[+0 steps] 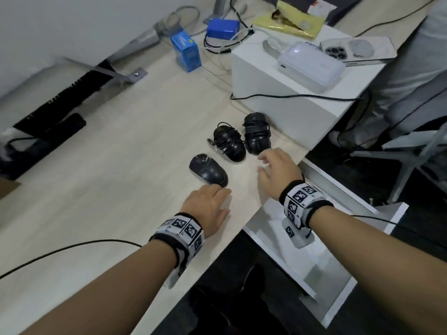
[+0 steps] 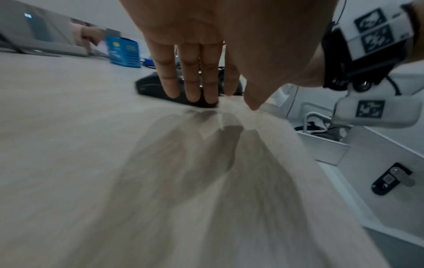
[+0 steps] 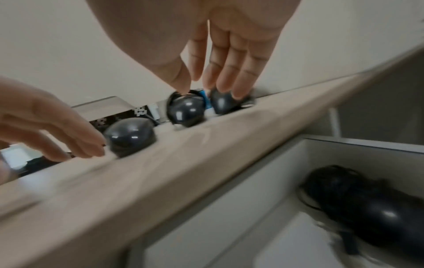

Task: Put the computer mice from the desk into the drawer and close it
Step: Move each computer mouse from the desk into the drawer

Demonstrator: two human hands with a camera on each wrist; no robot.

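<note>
Three black mice lie on the light wooden desk [image 1: 121,165]. The near mouse [image 1: 208,170] has no cord around it. My left hand [image 1: 212,201] hovers low just behind it, fingers straight, fingertips [image 2: 192,94] at its rear end. The middle mouse [image 1: 229,142] and the right mouse [image 1: 257,134] are wrapped in their cords. My right hand [image 1: 273,168] reaches with spread fingers toward the right mouse [image 3: 223,103], holding nothing. Below the desk edge the white drawer [image 1: 314,267] stands pulled out. A cord-wrapped black mouse [image 3: 367,208] lies inside it.
A white cabinet top [image 1: 261,76] behind the mice carries a white power bank [image 1: 310,66] and a phone [image 1: 358,49]. Blue boxes [image 1: 186,50], cables and a gold packet [image 1: 287,20] sit at the back. An office chair [image 1: 411,117] stands right. The drawer front has a lock [image 2: 390,179].
</note>
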